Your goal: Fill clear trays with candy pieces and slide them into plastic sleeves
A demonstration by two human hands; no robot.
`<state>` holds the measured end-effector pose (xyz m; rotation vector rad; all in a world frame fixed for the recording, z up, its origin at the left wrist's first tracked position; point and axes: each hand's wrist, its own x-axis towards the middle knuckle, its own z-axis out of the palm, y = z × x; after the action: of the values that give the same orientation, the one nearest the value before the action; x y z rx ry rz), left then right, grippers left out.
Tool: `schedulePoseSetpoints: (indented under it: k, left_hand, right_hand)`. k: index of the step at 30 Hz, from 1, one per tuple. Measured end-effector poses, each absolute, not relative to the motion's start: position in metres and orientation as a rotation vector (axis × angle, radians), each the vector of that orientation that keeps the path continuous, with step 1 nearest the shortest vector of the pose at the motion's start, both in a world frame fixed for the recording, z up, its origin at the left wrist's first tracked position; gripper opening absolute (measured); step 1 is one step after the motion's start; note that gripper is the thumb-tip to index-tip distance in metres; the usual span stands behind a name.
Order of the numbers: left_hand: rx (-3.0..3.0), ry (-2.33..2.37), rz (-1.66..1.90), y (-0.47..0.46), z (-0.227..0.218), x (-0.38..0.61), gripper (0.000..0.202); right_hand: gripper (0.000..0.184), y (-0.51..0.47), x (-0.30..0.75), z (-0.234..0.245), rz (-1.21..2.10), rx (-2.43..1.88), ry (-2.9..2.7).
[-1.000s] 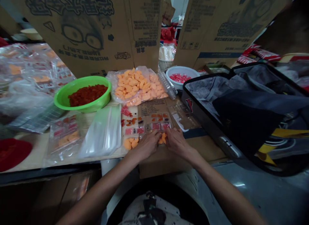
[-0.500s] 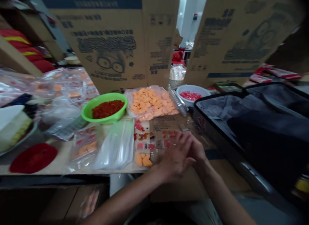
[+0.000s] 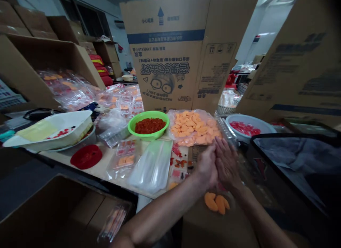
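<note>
Left hand and right hand pressed flat together, holding nothing

Both hands meet palm to palm, fingers straight and pointing far, neither clenched nor gripping anything. Just below them, toward the near side, a few loose orange pieces lie on a cardboard carton, apart from the hands. Their placement at the near edge seems to keep them within easy reach. Just left of the hands, small red and orange pieces sit on a printed sheet, partly hidden by the left wrist.

Farther out, a clear bag of orange pieces lies beside a green bowl of dark red granules, and a white bowl of red pieces sits to the right, so each kind appears kept apart. Clear plastic sleeves and a filled packet lie left of the hands. An open black suitcase fills the right side. At far left, a white tray rests on a plate near a red lid, while upright cartons stand along the far edge, probably as a backstop
</note>
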<state>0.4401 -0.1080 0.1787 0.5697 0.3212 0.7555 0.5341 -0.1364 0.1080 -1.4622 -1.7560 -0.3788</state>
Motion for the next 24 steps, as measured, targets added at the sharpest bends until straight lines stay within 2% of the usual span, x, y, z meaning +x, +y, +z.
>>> schedulePoseSetpoints:
  k: [2, 5, 9, 12, 20, 24]
  left_hand:
    - [0.597, 0.329, 0.784, -0.110, 0.181, 0.421, 0.037]
    - [0.739, 0.537, 0.777, -0.100, 0.172, 0.381, 0.044]
    - [1.010, 0.812, 0.762, -0.080, 0.159, 0.321, 0.048]
    - [1.142, 0.957, 0.815, -0.070, 0.156, 0.284, 0.044]
    - [1.123, 1.111, 0.902, -0.057, 0.138, 0.250, 0.037]
    - [1.099, 1.078, 0.865, -0.060, 0.131, 0.260, 0.038]
  right_hand:
    - [0.059, -0.126, 0.547, 0.108, -0.511, -1.532, -1.853]
    - [0.054, -0.110, 0.564, 0.117, -0.496, -1.781, -1.985]
    - [0.063, -0.080, 0.591, 0.133, -0.322, -2.347, -1.525]
    - [0.069, -0.056, 0.611, 0.139, -0.130, -2.572, -1.265]
    - [0.039, -0.025, 0.646, 0.149, 0.163, -2.589, -1.242]
    - [0.040, -0.026, 0.672, 0.157, 0.293, -2.586, -1.230]
